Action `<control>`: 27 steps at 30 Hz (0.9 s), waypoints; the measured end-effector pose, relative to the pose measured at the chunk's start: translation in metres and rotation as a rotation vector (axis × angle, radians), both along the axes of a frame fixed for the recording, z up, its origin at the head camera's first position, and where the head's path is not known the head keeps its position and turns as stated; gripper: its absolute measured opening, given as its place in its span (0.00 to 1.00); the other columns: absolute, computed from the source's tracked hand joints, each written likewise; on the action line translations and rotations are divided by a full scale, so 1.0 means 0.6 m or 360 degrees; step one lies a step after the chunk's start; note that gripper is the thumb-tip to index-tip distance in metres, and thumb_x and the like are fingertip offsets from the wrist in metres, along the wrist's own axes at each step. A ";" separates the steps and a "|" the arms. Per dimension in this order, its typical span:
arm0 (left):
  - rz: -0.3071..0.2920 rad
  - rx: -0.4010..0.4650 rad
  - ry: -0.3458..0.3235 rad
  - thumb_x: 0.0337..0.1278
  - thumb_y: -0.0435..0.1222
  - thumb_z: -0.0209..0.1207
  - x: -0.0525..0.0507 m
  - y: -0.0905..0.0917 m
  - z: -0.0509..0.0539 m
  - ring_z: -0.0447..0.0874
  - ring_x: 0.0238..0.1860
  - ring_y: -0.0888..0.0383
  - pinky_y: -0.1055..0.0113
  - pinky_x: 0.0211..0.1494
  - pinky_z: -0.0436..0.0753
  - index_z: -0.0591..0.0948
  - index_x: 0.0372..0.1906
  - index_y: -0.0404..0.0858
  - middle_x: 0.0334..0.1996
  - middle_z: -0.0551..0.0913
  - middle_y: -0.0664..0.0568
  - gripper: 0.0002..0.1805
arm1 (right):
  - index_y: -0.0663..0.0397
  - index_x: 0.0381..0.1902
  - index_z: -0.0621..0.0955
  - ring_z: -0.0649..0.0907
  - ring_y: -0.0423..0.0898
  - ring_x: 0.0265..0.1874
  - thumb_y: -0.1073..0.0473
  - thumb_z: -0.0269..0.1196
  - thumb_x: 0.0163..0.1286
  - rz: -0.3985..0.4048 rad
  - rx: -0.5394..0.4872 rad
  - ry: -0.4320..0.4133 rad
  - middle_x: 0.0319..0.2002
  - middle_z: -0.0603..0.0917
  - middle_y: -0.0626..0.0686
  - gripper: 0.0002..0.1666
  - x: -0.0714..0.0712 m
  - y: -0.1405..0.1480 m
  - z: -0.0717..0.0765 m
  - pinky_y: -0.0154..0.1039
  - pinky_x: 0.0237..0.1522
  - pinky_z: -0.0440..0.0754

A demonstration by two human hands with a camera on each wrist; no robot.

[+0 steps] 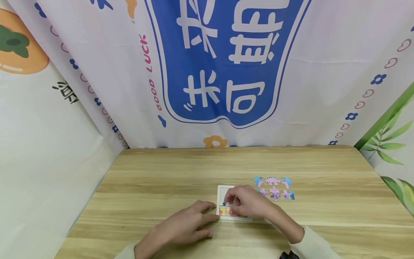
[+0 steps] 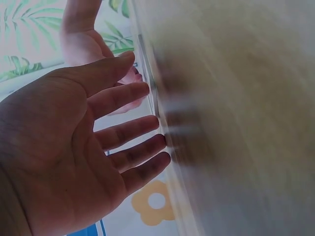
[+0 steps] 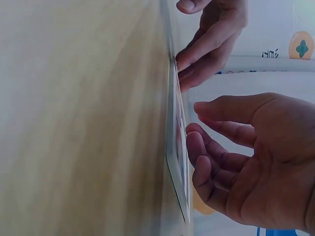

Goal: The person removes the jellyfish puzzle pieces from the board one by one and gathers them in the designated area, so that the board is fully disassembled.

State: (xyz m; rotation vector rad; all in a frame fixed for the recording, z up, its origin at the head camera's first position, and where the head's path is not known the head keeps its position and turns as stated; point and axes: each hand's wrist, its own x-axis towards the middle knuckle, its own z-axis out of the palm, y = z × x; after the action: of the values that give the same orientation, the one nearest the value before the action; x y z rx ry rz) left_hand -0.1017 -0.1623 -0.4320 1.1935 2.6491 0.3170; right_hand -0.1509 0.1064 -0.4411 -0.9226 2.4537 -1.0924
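Note:
A shallow white puzzle tray (image 1: 218, 194) lies on the table, with yellow and pink jigsaw pieces (image 1: 224, 210) along its near edge. A small dark blue knob sticks up from that row. Over the tray is my right hand (image 1: 250, 202), its fingers bent and their tips close to the pieces. The right wrist view shows its thumb apart from the fingers and no piece between them; the palm hides part of the tray in the head view. At the tray's left edge rests my left hand (image 1: 191, 223), fingers spread and nearly straight, holding nothing.
Several loose pink and blue jigsaw pieces (image 1: 275, 192) lie in two rows right of the tray. The wooden table (image 1: 155, 183) meets a printed curtain (image 1: 310, 90) at the back. A small black object (image 1: 289, 255) shows at the near edge.

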 end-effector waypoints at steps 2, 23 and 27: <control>-0.0011 -0.0003 0.0010 0.77 0.49 0.63 0.000 0.000 -0.001 0.74 0.75 0.53 0.56 0.76 0.79 0.82 0.72 0.50 0.75 0.75 0.49 0.24 | 0.55 0.45 0.87 0.80 0.32 0.31 0.68 0.72 0.67 0.0001 0.0021 0.0029 0.39 0.88 0.49 0.09 0.001 -0.005 -0.002 0.30 0.37 0.82; -0.0040 -0.0023 0.0032 0.77 0.50 0.62 0.001 0.003 0.002 0.75 0.74 0.52 0.56 0.74 0.80 0.84 0.70 0.49 0.76 0.75 0.50 0.23 | 0.52 0.40 0.86 0.80 0.34 0.33 0.74 0.74 0.62 -0.0063 0.0098 0.0079 0.35 0.86 0.46 0.15 0.007 -0.029 -0.004 0.30 0.39 0.82; -0.0056 -0.0009 0.0039 0.77 0.50 0.63 0.001 0.003 0.001 0.75 0.73 0.53 0.58 0.74 0.80 0.85 0.69 0.49 0.75 0.76 0.50 0.22 | 0.52 0.40 0.86 0.79 0.33 0.32 0.73 0.74 0.62 -0.0040 0.0086 0.0039 0.35 0.86 0.46 0.14 0.008 -0.029 -0.005 0.29 0.38 0.81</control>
State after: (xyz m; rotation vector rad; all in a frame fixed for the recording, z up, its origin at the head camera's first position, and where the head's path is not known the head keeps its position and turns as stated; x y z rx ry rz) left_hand -0.1010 -0.1607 -0.4315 1.2489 2.6443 0.2902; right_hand -0.1460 0.0893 -0.4439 -0.8965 2.5082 -1.0233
